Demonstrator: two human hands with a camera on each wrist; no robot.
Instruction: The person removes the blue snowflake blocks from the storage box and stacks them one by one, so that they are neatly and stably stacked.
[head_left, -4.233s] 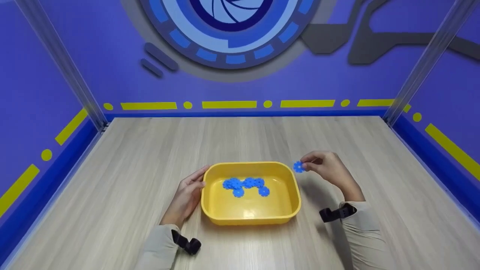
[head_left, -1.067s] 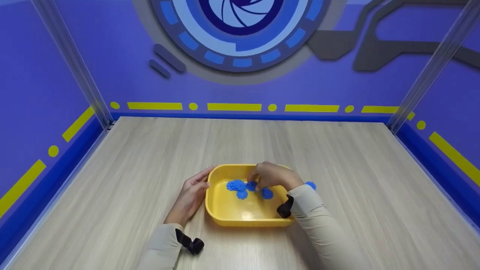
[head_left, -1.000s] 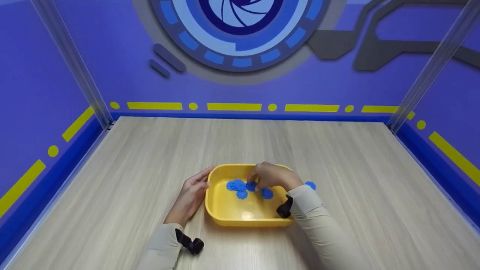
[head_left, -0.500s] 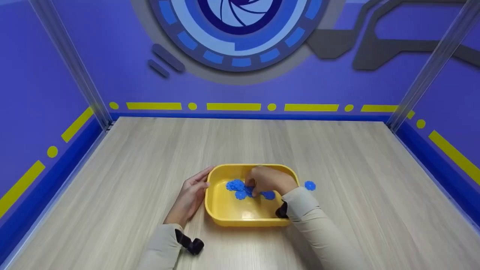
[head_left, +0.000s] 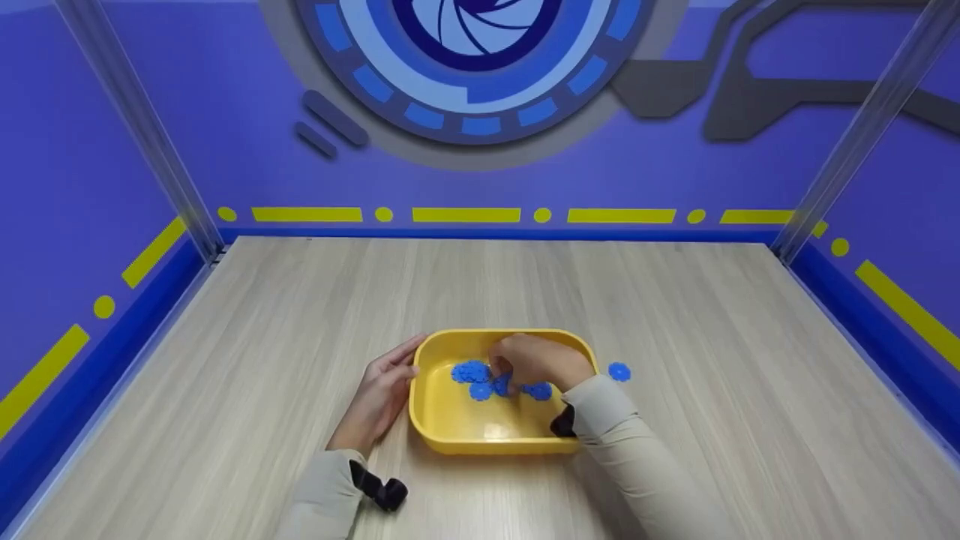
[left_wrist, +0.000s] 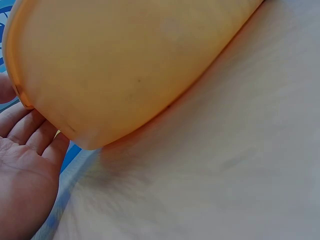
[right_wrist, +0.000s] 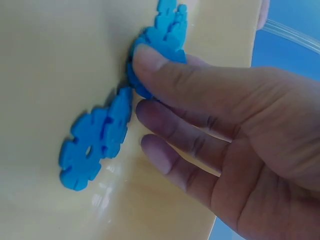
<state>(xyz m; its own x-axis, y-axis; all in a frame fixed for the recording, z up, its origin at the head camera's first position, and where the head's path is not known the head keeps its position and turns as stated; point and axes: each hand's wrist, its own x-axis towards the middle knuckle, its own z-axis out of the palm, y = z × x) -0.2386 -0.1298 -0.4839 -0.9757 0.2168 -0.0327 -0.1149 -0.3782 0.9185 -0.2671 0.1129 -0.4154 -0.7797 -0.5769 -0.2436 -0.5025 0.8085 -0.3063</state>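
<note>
R hand (head_left: 538, 360) fingers clamped on blue disc (right_wrist: 167, 47); other discs (right_wrist: 80, 147) just beside them, yellow tub (head_left: 465, 445) floor below. Discs prob. light, stiff, slick plastic: pinch notched edge. L hand (head_left: 380, 391) fingers approx. straight vs. tub wall.

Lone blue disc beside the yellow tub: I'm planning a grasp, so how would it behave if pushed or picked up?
Lying flat on the table, the lone blue disc would probably slide rather than roll. It looks small and thin, so likely light. The similar discs in the yellow tub look unbent, suggesting stiffness.
</note>
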